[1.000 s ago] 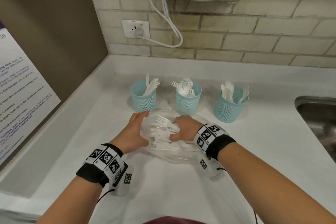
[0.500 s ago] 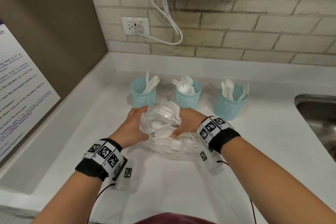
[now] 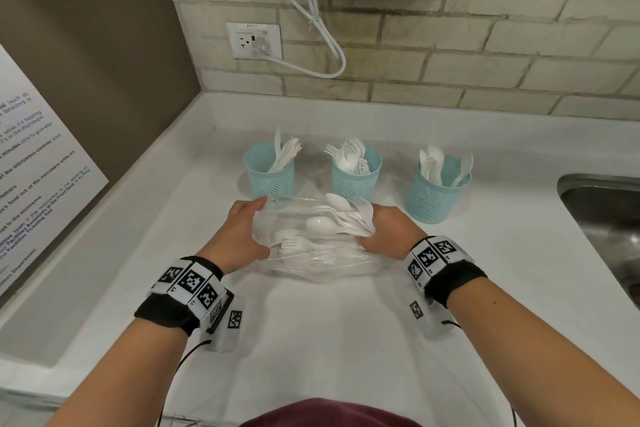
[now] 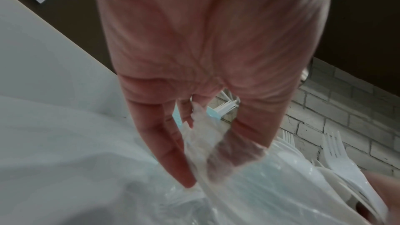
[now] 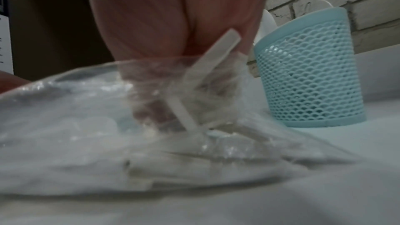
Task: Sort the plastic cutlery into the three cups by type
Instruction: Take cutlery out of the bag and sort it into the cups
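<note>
Three teal cups stand in a row at the back of the bench (image 3: 346,340), each already stocked: what look like knives in the left cup (image 3: 269,173), forks in the middle cup (image 3: 356,173), spoons in the right cup (image 3: 437,191). So I judge the sorting well along, not finished, because the clear plastic bag (image 3: 311,265) in front of me still holds a loose heap of mixed cutlery (image 3: 304,246).

My left hand (image 3: 239,236) pinches the bag's edge, holding its mouth open. My right hand (image 3: 388,232) is inside the mouth, its grip closed round a bunch of forks and spoons (image 3: 349,215), heads fanned toward the cups.

The head view gives me the whole row of cups. My left wrist view shows the film gathered between my fingers (image 4: 173,151). My right wrist view, blurred, shows handle ends through the plastic and the spoon cup just beside it.
</note>
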Motion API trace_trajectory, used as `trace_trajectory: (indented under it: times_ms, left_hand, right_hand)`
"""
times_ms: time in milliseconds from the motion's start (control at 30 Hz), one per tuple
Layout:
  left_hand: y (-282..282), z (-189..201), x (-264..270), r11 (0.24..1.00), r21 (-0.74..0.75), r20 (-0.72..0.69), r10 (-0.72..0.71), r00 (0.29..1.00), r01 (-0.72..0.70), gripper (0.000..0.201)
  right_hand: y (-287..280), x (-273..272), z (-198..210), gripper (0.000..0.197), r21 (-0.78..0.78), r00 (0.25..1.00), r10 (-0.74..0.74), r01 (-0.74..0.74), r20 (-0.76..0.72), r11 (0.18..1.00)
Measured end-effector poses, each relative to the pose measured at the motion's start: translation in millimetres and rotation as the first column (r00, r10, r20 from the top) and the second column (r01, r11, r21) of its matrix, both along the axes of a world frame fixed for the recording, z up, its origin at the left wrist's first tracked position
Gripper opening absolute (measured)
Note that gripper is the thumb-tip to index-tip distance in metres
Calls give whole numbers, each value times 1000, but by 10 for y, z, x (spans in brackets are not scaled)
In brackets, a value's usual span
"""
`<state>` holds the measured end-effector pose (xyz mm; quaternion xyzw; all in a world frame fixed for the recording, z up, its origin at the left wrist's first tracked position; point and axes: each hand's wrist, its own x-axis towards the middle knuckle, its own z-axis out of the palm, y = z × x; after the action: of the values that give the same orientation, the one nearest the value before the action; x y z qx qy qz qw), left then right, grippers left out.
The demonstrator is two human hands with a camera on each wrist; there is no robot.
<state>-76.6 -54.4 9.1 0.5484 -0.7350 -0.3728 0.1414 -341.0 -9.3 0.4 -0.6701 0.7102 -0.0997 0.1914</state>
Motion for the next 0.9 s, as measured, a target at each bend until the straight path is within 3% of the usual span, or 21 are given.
trace_trajectory:
  times_ms: [100,267,333,400,467,567,633,767,900]
  left_hand:
    - [-8,-18,-9,1000,-1,5,5,1000,-5,93]
    - [-10,3,-17,999,-33,90,19,996,-16,85]
    - [28,26,-46,987,-152,178,77,981,-50,73]
    - [111,83,-131,929,-367,201,126,972,-44,59]
    - [181,153,-267,895,-446,145,57,988,14,52]
    - [205,232,-500,960,-218,78,-164,983,177,72]
    - [202,268,-644,968,-75,-33,-243,969,240,85]
    - [140,271,-825,977,-9,-333,-206,920,215,56]
    - [44,222,-870,993,-43,-550,-119,827,114,60]
  right_hand:
    - [-11,17,-14,53,23,1000,15,-14,-17,1000]
    - [-59,37,133,27,-108,981,16,5,195,994]
    - [-76,80,239,22,-203,954,28,34,298,979]
    - [-81,144,349,14,-240,903,41,70,427,968]
    - [-71,243,466,11,-249,826,70,87,559,965]
    - [-82,399,534,9,-317,706,135,133,695,939]
    - [-88,501,541,13,-346,667,159,157,728,925]
    - [-116,664,485,17,-326,623,123,222,772,919]
    - [-112,715,471,18,-251,552,52,292,832,923]
